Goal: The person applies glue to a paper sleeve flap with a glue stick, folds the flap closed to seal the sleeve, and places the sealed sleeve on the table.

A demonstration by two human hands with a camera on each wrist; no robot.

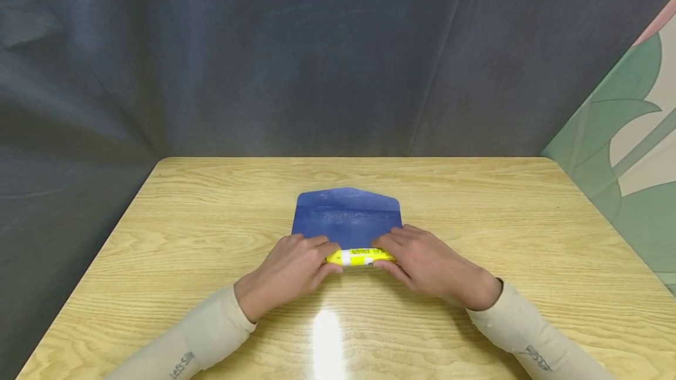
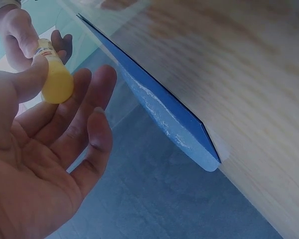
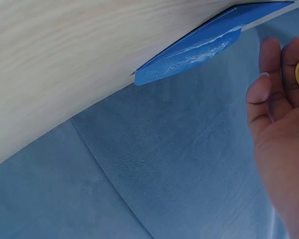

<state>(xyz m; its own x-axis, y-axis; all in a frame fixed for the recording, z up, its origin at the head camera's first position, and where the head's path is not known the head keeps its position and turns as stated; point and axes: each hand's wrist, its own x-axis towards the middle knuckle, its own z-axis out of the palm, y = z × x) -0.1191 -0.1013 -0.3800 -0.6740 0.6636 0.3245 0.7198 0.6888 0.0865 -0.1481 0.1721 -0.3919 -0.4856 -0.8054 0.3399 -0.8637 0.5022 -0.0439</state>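
Both hands hold a yellow and white glue stick (image 1: 361,257) level above the near edge of a blue envelope (image 1: 345,224). My left hand (image 1: 296,263) pinches its left end, the yellow cap (image 2: 58,84), between thumb and fingers. At the other end, my right hand (image 1: 430,260) grips the yellow body. The envelope lies on the table with its pointed flap (image 1: 348,197) opened away from me. Whitish smears mark the flap and the fold in both wrist views. The hands and the glue stick hide the envelope's near edge.
The wooden table (image 1: 185,221) reaches back to a dark cloth wall (image 1: 317,63), which also runs along the left side. A leaf-patterned panel (image 1: 628,133) borders the right side. A bright light reflection lies on the table's near part.
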